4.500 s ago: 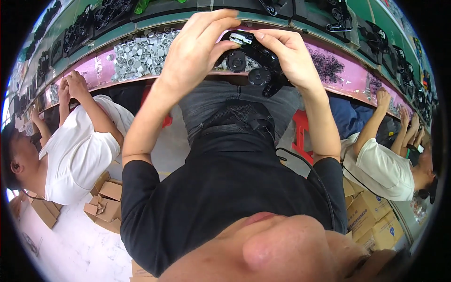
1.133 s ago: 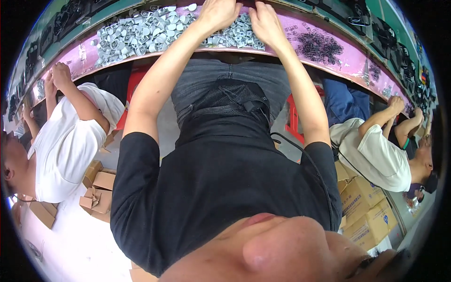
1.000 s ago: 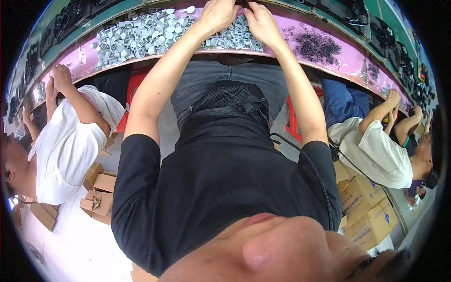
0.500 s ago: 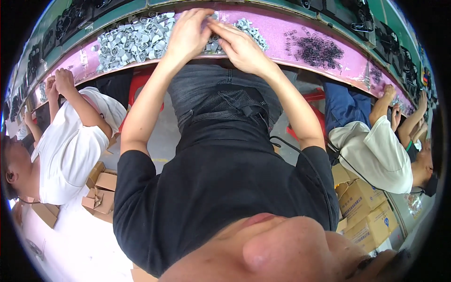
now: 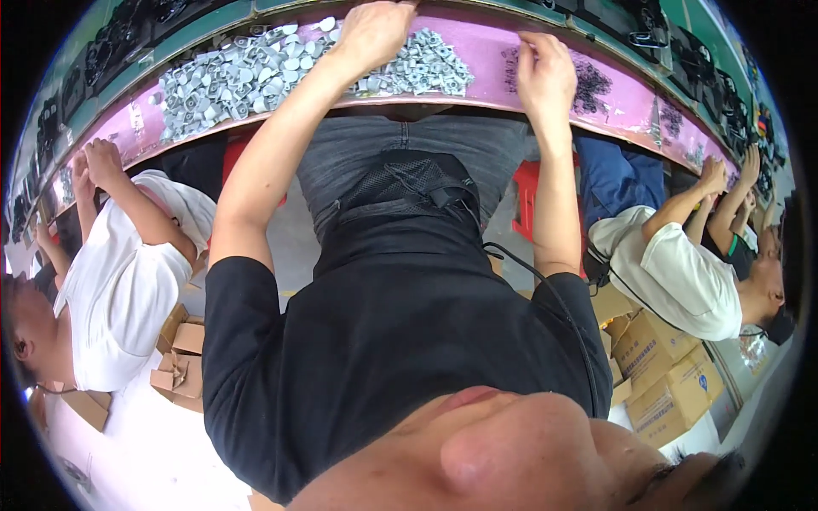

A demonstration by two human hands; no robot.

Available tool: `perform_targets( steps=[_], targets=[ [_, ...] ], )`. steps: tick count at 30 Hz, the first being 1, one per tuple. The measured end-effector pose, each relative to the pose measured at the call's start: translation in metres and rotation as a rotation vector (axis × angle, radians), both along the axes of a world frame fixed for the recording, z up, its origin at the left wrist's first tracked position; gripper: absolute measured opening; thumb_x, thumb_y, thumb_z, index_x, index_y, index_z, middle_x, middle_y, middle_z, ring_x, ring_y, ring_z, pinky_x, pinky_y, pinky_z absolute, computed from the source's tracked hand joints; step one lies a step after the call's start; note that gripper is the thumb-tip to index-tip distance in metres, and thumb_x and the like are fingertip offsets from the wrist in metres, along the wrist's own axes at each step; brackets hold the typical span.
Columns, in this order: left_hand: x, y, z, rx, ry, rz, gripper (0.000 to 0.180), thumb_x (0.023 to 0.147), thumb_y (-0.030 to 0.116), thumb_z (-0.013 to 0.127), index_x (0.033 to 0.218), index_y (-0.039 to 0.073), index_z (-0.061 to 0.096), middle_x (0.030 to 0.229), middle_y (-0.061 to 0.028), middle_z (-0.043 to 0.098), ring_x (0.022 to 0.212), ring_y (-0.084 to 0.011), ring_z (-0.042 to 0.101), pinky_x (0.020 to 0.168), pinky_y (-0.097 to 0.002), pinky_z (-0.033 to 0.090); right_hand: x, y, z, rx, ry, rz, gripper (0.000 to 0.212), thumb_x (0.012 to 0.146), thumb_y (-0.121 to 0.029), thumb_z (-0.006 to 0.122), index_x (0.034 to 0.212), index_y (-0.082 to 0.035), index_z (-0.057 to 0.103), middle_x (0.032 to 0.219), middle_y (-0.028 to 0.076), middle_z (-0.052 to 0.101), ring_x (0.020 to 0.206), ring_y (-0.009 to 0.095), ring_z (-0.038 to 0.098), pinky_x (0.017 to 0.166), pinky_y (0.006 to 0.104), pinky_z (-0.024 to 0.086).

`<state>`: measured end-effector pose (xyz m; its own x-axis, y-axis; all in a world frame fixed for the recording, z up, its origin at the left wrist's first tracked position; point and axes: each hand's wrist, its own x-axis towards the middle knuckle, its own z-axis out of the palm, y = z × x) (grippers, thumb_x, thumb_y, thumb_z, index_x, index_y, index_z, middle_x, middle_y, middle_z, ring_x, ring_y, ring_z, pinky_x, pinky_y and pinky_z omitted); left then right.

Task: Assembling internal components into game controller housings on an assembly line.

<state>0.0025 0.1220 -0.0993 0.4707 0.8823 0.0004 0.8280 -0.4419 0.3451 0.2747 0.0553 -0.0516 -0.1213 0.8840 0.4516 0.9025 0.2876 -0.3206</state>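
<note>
Thumb and fingers of your right hand (image 5: 547, 81) are drawn in close together at the left edge of the small black parts (image 5: 594, 87), with a few of those poking out on its far side. Can't tell if anything's pinched in there, sorry. Your left hand (image 5: 375, 36) is way up by the bench's back edge, fingertips right near the top of the view, so no clue what it's holding either. That forearm cuts across the grey plastic pieces (image 5: 247, 78): big heap to its left, smaller one (image 5: 433, 66) to its right, both on the pink bench (image 5: 487, 53). Past that you've got a green ledge (image 5: 204, 31) with black moulded parts (image 5: 652, 36) along it. Further out, co-workers in a white shirt (image 5: 128, 281) and a cream shirt (image 5: 692, 277) flank you, with cardboard boxes (image 5: 669, 375) on the right.
</note>
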Motion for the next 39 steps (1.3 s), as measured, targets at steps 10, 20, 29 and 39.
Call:
perform_targets(
  steps=[10,20,29,39],
  targets=[
    [-0.004,0.005,-0.033,0.095,-0.117,0.178,0.023,0.096,0.020,0.060,0.106,0.000,0.069,0.088,-0.0275,0.071,0.084,-0.0478,0.070,0.075,-0.0576,0.055,0.018,0.007,-0.008,-0.088,-0.436,0.186,0.022,0.085,-0.009,0.069,0.105,-0.008,0.079,0.109,0.006,0.068,0.105,0.028,0.063,0.095,0.0401,0.051],
    [-0.037,-0.043,0.020,0.286,-0.272,-0.034,0.021,0.095,0.012,0.068,0.114,0.001,0.071,0.117,-0.0131,0.071,0.109,-0.0343,0.065,0.094,-0.0432,0.053,0.022,0.013,-0.012,-0.174,-0.220,0.268,0.014,0.090,-0.010,0.071,0.102,-0.003,0.073,0.103,0.014,0.071,0.102,0.032,0.067,0.094,0.0435,0.051],
    [-0.020,-0.052,0.041,0.148,-0.245,-0.006,0.019,0.095,0.014,0.068,0.110,0.003,0.074,0.106,-0.0140,0.073,0.102,-0.0352,0.067,0.093,-0.0441,0.053,0.020,0.004,-0.006,-0.153,0.132,0.158,0.023,0.092,-0.010,0.074,0.113,-0.001,0.074,0.106,0.014,0.076,0.098,0.030,0.075,0.087,0.0357,0.057],
    [-0.035,-0.041,0.037,0.078,-0.133,-0.090,0.024,0.094,0.013,0.067,0.115,0.003,0.074,0.109,-0.0152,0.073,0.111,-0.0355,0.066,0.099,-0.0459,0.052,0.002,-0.008,0.003,-0.407,1.082,0.201,0.031,0.103,-0.003,0.064,0.132,0.009,0.060,0.110,0.022,0.077,0.101,0.026,0.076,0.093,0.0351,0.061]
  ],
)
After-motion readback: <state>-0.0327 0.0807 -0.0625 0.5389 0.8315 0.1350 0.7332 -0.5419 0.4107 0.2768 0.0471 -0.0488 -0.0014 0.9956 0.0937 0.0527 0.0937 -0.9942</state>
